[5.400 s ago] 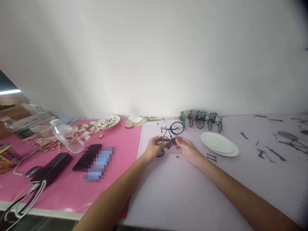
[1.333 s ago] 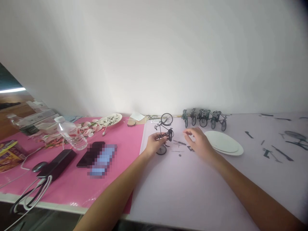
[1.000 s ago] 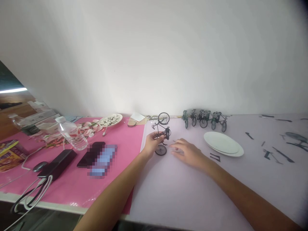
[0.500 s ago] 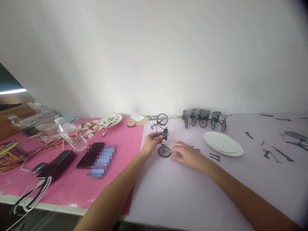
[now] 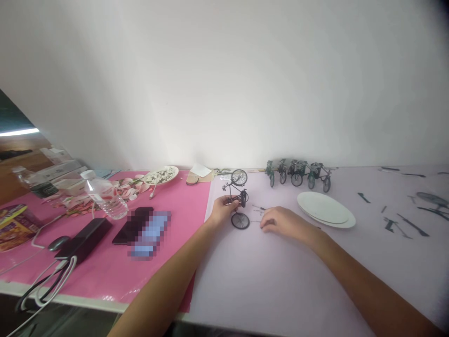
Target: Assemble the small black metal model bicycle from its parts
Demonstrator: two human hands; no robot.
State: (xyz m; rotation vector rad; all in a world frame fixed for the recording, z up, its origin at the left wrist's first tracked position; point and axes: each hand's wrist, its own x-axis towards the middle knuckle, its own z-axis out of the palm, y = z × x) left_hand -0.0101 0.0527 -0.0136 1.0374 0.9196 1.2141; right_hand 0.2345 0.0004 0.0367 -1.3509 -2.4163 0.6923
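Currently grips a black toy bike [image 5: 241, 197] by its middle in the left hand [image 5: 221, 209], fingers clamped round it, at the centre of the frame. Stands it on end: 1 wheel on the pale table [image 5: 266, 281], the other up in the air. Rests the right hand [image 5: 280, 221] just right of the lower wheel, fingers curled down onto the table; cannot tell whether pinching anything. Shows thin loose parts [image 5: 258, 208] just above that hand, white plates [image 5: 324, 208] to its right, small green bikes [image 5: 298, 172] behind, a water bottle [image 5: 105, 196] at left.
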